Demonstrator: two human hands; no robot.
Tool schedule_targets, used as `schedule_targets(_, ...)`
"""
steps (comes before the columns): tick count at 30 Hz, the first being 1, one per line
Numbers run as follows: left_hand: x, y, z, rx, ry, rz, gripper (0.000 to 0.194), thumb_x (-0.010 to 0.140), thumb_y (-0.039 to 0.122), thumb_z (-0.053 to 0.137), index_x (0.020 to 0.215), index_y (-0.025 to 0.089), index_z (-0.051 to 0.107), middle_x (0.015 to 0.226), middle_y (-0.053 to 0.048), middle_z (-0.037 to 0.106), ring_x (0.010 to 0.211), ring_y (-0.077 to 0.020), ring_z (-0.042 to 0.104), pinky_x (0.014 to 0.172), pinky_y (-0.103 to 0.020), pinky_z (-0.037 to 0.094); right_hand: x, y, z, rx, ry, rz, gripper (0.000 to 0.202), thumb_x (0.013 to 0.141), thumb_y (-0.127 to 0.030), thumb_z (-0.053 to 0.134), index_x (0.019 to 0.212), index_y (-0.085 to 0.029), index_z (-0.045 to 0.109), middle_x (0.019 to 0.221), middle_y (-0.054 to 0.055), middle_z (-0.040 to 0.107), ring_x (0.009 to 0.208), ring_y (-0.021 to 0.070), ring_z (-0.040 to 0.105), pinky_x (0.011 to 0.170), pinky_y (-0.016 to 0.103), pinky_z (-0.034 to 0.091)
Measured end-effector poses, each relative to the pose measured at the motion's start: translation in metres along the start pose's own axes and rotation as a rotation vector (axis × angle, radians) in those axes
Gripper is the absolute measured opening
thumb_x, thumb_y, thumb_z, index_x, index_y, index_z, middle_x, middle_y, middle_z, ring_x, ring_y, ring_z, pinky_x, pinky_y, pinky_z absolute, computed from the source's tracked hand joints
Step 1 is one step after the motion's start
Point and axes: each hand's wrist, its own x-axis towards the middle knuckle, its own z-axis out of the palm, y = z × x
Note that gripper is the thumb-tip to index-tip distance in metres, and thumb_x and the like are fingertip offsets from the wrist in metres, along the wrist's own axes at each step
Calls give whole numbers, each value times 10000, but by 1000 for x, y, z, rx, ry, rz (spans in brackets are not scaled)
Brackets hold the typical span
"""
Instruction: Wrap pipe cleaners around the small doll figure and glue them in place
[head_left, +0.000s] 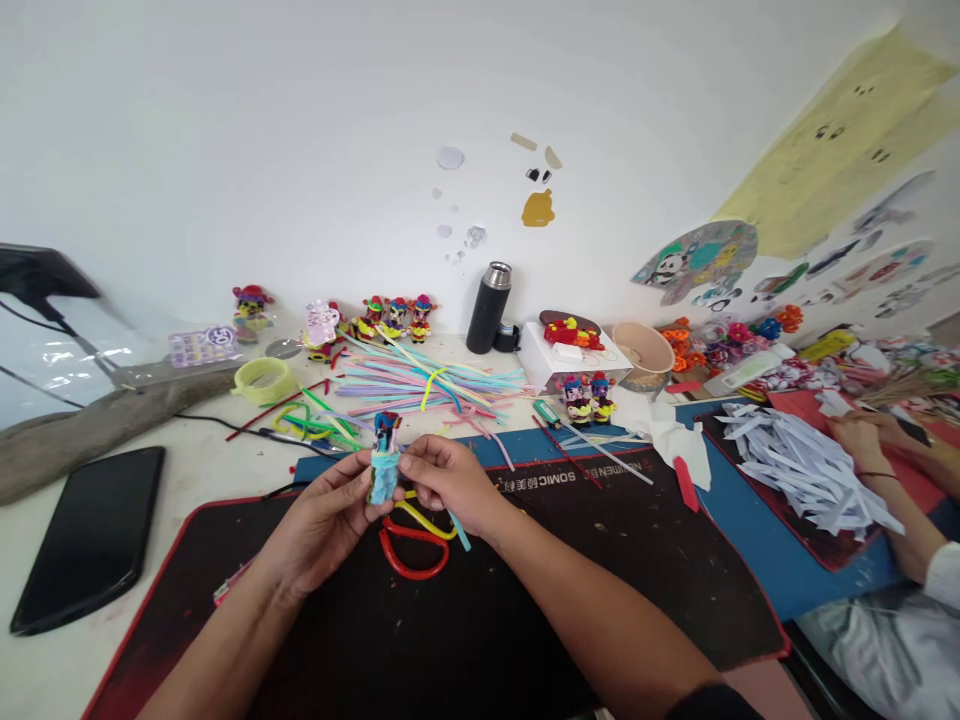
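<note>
Blue figure (385,478) partly hidden by fingers (420,466), co-worker (892,640) cropped right, driftwood (75,438) cropped left

On the white table (204,455) sit a red-edged black mat (450,640), pipe cleaners (397,385), a green tape roll (261,395) and a black bottle (488,312).

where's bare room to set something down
Between left forearm and right forearm, this side of the red loop handle, the red-edged black mat looks bare; almost bare right of the right forearm. Crowded: behind the mat, with pastel fuzzy stems and a black metal bottle.
</note>
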Motion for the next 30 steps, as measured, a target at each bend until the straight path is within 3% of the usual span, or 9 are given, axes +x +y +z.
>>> schedule_targets(8,-1,1,1,0,-162,-40,399,629,190,1006,950,136,775,752,-59,764,640,-162,736,577,-191,618,2,1,-1,74,-96,49,538,711,-521,928,1052,-182,684,580,-88,572,443,51,386,413,200,209)
schedule_targets(16,-1,1,1,-31,-196,-83,314,661,149,972,892,145,758,694,-49,745,578,-144,713,544,-163,597,0,0,2,96,-160,81,471,703,-531,923,963,-171,766,567,-62,578,460,56,396,422,214,202)
schedule_targets(21,-1,1,0,-39,-156,-90,304,681,91,928,930,142,762,727,-50,750,593,-150,719,535,-166,598,1,0,5,126,-135,62,433,710,-509,922,942,-179,764,517,-90,525,424,46,331,420,219,180)
schedule_targets(25,0,1,1,0,-44,-61,367,644,117,959,962,155,780,793,-63,771,654,-177,743,566,-204,617,2,-2,7,133,-98,43,457,697,-512,929,920,-159,745,533,-78,566,397,29,284,415,236,137)
schedule_targets(30,1,1,7,111,43,171,393,666,369,990,929,167,780,838,-42,741,708,-173,693,640,-259,623,5,-1,9,75,-7,7,496,662,-538,930,892,-164,699,610,-63,614,399,30,322,421,242,157)
